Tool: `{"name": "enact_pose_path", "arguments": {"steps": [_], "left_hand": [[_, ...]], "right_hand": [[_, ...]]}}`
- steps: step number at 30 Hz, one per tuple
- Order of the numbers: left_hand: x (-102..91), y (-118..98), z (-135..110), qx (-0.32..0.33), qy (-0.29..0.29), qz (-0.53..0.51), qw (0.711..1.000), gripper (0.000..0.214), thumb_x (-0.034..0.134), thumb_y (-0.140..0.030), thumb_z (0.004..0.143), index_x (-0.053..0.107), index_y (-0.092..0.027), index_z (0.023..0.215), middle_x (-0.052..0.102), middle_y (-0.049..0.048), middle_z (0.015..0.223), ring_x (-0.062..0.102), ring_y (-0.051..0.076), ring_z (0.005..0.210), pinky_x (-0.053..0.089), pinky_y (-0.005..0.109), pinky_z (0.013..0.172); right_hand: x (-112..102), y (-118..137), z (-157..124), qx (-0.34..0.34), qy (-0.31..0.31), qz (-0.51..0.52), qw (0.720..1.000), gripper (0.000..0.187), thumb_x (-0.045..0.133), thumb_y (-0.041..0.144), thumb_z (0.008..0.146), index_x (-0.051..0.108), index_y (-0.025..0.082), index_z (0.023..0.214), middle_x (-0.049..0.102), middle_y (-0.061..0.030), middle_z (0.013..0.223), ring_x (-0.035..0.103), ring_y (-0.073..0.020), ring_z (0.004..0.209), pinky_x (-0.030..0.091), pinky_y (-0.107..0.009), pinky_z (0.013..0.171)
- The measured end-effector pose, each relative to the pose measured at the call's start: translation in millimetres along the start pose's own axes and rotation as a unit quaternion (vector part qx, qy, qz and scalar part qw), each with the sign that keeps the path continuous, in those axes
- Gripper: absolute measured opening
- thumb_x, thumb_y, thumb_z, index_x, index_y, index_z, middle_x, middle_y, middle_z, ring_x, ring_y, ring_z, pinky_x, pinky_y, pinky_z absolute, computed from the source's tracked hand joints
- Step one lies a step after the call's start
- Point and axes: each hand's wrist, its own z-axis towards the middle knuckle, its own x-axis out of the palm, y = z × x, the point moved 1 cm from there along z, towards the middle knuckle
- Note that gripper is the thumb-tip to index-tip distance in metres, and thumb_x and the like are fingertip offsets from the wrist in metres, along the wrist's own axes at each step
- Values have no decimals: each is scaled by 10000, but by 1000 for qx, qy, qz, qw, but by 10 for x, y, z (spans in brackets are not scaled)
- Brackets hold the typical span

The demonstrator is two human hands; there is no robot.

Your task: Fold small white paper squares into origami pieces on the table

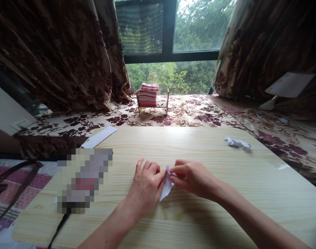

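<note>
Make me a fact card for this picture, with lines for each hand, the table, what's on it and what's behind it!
Left hand: touching the small white paper
Right hand: fingers pinching that paper
Table: pale, wood-grained
Far right: crumpled white scraps
Far left: flat white strip
Near left: pixelated thing, can't tell what
Behind: pink-and-white cloth stack on a small rack
Outside: green trees
</note>
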Motion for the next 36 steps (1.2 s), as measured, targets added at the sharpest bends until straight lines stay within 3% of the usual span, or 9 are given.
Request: {"name": "enact_pose_path", "arguments": {"steps": [5,12,19,24,31,36], "left_hand": [[0,-17,-33,-17,-3,-3,1000,197,463,-196,888,636,-208,982,602,49,918,518,214,931,235,548,1040],[-20,-9,-56,-20,-8,-12,1000,163,483,-188,873,634,-210,933,594,43,906,519,211,924,251,551,1034],[4,8,-80,-17,-30,2,999,160,491,-181,869,639,-205,925,591,50,895,526,211,900,273,548,1024],[18,-2,-72,-12,-27,-2,1000,182,493,-202,876,646,-215,973,599,48,880,527,214,901,262,561,1021],[-214,130,-65,-33,12,-57,998,206,472,-191,881,662,-214,957,616,41,917,533,209,934,315,519,981],[-297,221,-48,-21,3,-38,999,221,481,-158,862,671,-204,966,615,56,951,526,213,966,297,520,995]], "right_hand": [[-53,172,83,48,11,-36,998,184,611,344,816,711,212,735,649,-7,777,566,-113,605,302,-223,536],[15,353,62,110,-4,-63,992,219,518,215,851,690,183,720,656,-34,763,595,-133,643,297,-233,543],[9,424,107,144,-4,-54,988,368,428,292,911,672,171,664,670,-47,712,597,-134,626,302,-234,538],[33,407,174,179,-6,-72,981,328,457,233,872,664,168,625,686,-65,653,584,-150,596,269,-253,517],[41,411,249,212,2,-100,972,259,482,192,812,683,168,650,716,-105,692,626,-182,630,272,-262,510],[26,432,273,220,11,-111,969,267,467,176,805,696,159,670,725,-132,730,649,-203,657,285,-277,515]]}}
